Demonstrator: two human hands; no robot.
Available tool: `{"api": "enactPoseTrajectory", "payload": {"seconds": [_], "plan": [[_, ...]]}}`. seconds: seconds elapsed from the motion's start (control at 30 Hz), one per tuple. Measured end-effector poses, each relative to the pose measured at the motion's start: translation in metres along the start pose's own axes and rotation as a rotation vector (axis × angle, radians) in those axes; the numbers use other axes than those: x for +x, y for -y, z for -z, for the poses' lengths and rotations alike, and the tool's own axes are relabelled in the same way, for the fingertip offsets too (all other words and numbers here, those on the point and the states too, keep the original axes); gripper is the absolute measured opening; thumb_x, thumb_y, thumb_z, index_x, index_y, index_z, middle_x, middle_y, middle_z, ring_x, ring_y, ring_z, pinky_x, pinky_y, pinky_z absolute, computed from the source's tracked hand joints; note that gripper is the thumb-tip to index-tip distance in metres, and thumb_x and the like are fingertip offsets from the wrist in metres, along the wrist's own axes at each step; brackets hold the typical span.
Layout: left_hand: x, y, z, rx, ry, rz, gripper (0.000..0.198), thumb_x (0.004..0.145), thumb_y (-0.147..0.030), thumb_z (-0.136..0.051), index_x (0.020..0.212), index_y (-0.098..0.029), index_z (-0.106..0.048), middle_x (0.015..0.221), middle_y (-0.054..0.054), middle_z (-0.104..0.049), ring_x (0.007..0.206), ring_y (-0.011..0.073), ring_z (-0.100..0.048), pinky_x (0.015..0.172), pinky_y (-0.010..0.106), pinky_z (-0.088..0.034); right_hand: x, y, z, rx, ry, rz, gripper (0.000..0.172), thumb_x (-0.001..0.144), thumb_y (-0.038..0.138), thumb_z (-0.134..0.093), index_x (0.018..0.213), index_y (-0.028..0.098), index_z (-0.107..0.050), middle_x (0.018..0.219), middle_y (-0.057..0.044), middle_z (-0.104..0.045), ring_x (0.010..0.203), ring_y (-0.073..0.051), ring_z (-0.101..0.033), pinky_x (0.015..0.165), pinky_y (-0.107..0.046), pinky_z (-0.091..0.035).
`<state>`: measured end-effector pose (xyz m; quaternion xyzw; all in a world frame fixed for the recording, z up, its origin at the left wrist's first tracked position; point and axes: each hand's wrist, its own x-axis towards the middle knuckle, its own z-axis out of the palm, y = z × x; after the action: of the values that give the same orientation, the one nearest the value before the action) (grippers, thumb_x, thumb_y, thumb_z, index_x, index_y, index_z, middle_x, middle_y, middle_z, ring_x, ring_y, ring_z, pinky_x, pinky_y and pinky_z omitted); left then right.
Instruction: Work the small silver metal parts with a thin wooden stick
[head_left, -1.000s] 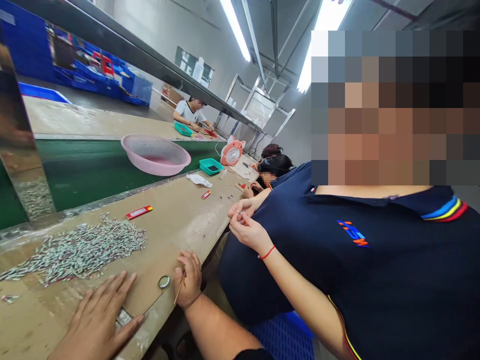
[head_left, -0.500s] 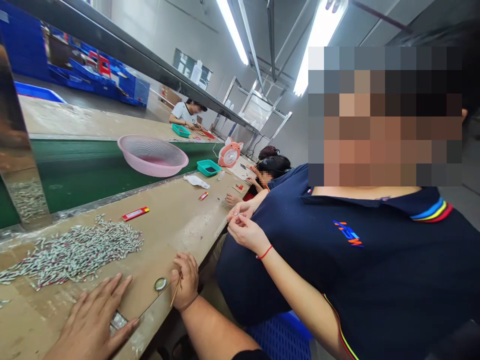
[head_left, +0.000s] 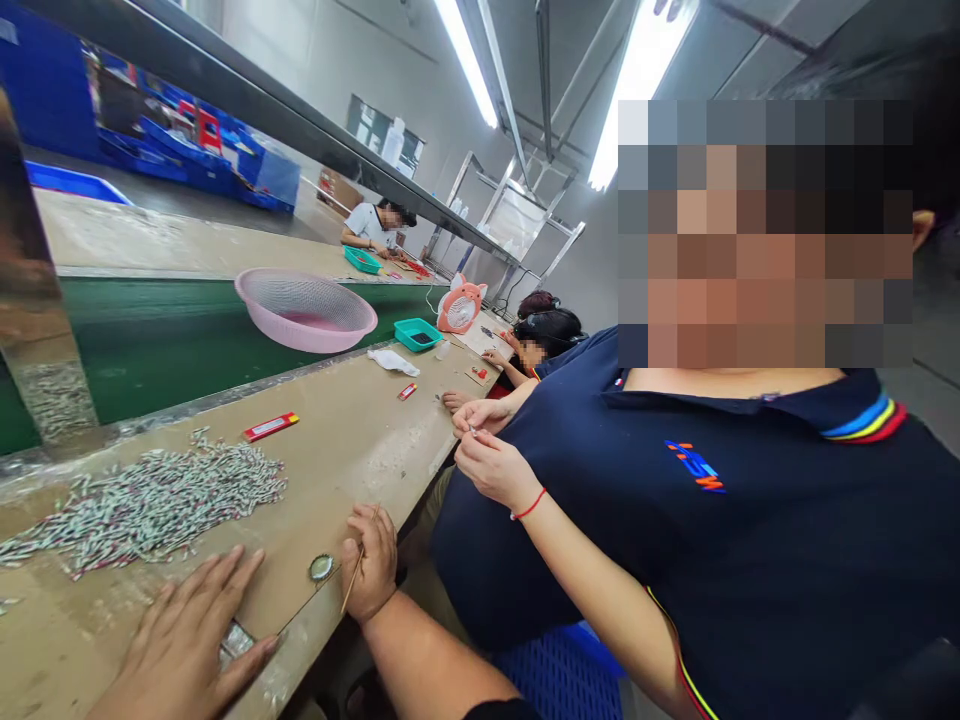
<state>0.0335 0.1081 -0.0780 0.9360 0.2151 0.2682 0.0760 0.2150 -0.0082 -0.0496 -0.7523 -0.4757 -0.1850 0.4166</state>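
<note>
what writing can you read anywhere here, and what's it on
Nothing reads clearly.
Logo on the co-worker's navy shirt: orange and blue marks, too blurred to read.
Red packet on the bench: print too small.
Labels on the blue crates: blurred.
Stick in the right hand: no writing.

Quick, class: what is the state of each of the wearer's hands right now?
Left hand: open, flat on the table.
Right hand: closed, holding a thin stick.
</note>
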Motion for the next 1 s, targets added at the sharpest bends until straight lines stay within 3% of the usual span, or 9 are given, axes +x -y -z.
{"api": "enactPoseTrajectory", "payload": {"seconds": [0.53, 0.77, 1.0], "plan": [[0.0034, -0.0015, 0.0034, -0.017, -0.009, -0.004, 0.073, 0.074, -0.049, -0.045, 0.137, -0.013, -0.037, 0.136, 0.018, -0.046, 0.126, 0.0383, -0.040, 0.110, 0.056, -0.019, -0.0008, -0.0002, -0.0006, 0.026, -0.028, 0.023, 0.028, 0.090, 0.033, -0.035, 0.106, 0.021, -0.054, 0.112, -0.008, -0.062, 0.112, -0.018, -0.054, 0.103, -0.043, -0.039], [0.0042, -0.0039, 0.0064, 0.002, -0.033, 0.003, 0.084, 0.072, -0.049, -0.047, 0.145, -0.023, -0.015, 0.136, 0.016, -0.047, 0.123, 0.0384, -0.044, 0.108, 0.057, -0.023, -0.0004, 0.0002, -0.0003, 0.015, -0.024, 0.009, 0.029, 0.091, 0.035, -0.034, 0.106, 0.021, -0.054, 0.111, -0.008, -0.062, 0.112, -0.019, -0.054, 0.102, -0.044, -0.039], [0.0081, -0.0057, 0.0091, 0.000, -0.061, -0.031, 0.085, 0.071, -0.048, -0.047, 0.145, -0.021, -0.013, 0.133, 0.019, -0.049, 0.120, 0.0405, -0.046, 0.104, 0.059, -0.027, -0.0022, -0.0013, -0.0016, 0.032, -0.017, 0.000, 0.029, 0.091, 0.035, -0.034, 0.107, 0.021, -0.055, 0.113, -0.008, -0.062, 0.113, -0.020, -0.054, 0.103, -0.045, -0.038]]}}
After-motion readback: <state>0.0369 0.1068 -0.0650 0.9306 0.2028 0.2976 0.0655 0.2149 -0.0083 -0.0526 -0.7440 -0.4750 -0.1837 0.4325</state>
